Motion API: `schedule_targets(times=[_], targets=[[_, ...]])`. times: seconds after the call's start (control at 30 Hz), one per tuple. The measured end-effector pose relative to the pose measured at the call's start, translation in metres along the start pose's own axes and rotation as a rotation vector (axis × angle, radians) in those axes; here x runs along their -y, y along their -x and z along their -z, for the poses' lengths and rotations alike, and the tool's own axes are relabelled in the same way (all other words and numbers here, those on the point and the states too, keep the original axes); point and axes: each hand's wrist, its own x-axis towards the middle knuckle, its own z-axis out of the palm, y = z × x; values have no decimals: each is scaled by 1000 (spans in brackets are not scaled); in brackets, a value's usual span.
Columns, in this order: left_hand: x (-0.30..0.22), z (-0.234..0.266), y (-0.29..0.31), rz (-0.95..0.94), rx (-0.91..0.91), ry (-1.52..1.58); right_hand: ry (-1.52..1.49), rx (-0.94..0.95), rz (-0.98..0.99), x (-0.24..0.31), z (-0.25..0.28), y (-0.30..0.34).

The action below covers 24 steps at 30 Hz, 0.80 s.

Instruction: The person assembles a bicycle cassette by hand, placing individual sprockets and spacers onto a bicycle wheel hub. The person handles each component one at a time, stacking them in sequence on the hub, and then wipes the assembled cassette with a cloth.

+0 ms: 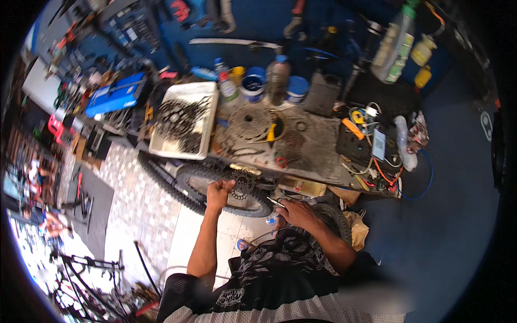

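A bicycle wheel (186, 175) with a knobby black tyre stands in front of the workbench. At its middle is a dark toothed sprocket (240, 188). My left hand (218, 194) is closed in a fist at the sprocket's left edge; what is inside the fingers, if anything, is hidden. To the right, my right hand (297, 212) is closed round a thin, silvery, rod-like tool (276, 202), its tip pointing up and left towards the wheel. The fingers of this hand are partly bunched, and the tool's other end does not show.
On the workbench (323, 145) are a white tray (211, 121) of sprockets, a large cassette (249, 123), bottles and blue tubs (297, 89). A phone (378, 144) lies among cables at right. Another tyre (334, 220) stands beside my right forearm. Bicycle frames (89, 280) stand at lower left.
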Motion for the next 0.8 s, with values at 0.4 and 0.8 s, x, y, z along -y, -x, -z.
schedule_targets(times=[0.4,0.8], targets=[[168,175,156,296,-523,34,403,577,521,268,-114,-45],[204,234,228,176,-663,-54,567,441,730,376,-175,-57]])
